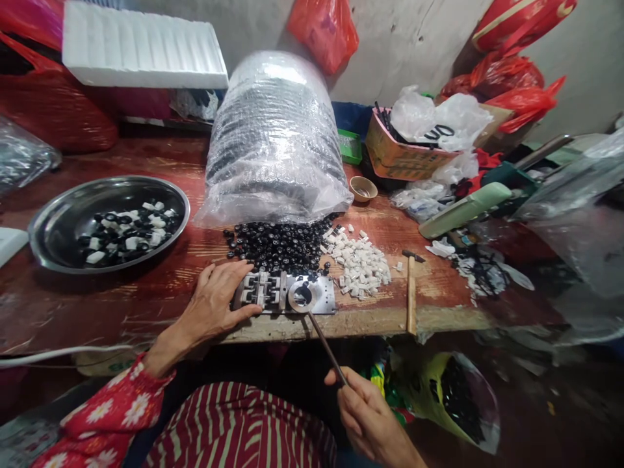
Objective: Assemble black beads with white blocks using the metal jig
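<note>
A metal jig [319, 294] lies along the table's front edge, its left part holding small white and black pieces. My left hand [219, 296] grips the jig's left end, thumb along the near side and fingers over the far side. On the jig's right part is a round metal ring [301, 296] with dark pieces inside. My right hand [363, 409] is closed around a thin dark metal rod [327, 344] whose far end meets the ring. Behind the jig lie piles of black round wheels [280, 244] and white plastic pieces [358, 260].
A steel bowl [53, 227] of black and white pieces sits at left. Behind the piles stands a big plastic-wrapped bundle [277, 136]. A hammer [412, 292] lies right, near a small brown cup [363, 188], pink basket [404, 159] and green bottle [465, 211]. An open sack [439, 383] stands below.
</note>
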### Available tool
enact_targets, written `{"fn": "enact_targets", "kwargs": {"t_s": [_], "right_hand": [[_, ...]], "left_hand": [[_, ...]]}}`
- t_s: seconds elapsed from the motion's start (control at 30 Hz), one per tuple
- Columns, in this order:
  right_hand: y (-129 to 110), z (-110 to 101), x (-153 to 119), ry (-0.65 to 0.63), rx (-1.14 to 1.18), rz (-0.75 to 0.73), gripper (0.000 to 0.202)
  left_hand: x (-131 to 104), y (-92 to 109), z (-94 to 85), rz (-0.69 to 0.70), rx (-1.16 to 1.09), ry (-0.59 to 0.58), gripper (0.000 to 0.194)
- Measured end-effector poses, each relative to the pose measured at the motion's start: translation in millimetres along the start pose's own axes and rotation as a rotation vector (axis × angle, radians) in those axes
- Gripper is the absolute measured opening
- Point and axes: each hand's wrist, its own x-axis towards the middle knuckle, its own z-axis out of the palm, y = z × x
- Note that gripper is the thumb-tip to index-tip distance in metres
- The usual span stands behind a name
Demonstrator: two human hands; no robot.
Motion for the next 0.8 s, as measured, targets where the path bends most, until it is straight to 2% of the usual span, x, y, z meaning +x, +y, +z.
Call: {"fn": "enact_targets", "kwargs": {"t_s": [0.2, 0.37, 0.5, 0.63, 0.8], "right_hand": [[6.6, 16.3, -1.8, 0.07, 0.039, -0.034, 0.05], [20.3, 51.1, 4.8, 0.122, 0.145, -0.041, 0.053], [31.2, 74.5, 12.3, 0.15, 0.204, -0.09, 0.051], [32.7, 76.6, 13.3, 0.159, 0.198, -0.088, 0.049], [27.5, 65.2, 9.4, 0.125, 0.172, -0.068, 0.048]], "left_hand": [[-3.5, -5.4, 21.8, 0.089, 0.107, 0.087, 0.095], [-3.5, -5.0, 27.3, 0.104, 0.153, 0.112, 0.103], [-4.0, -2.4, 28.0, 0.073, 0.12, 0.104, 0.098], [-4.5, -1.0, 27.3, 0.037, 0.077, 0.093, 0.095], [-4.9, -0.7, 24.6, 0.041, 0.063, 0.091, 0.09]]}}
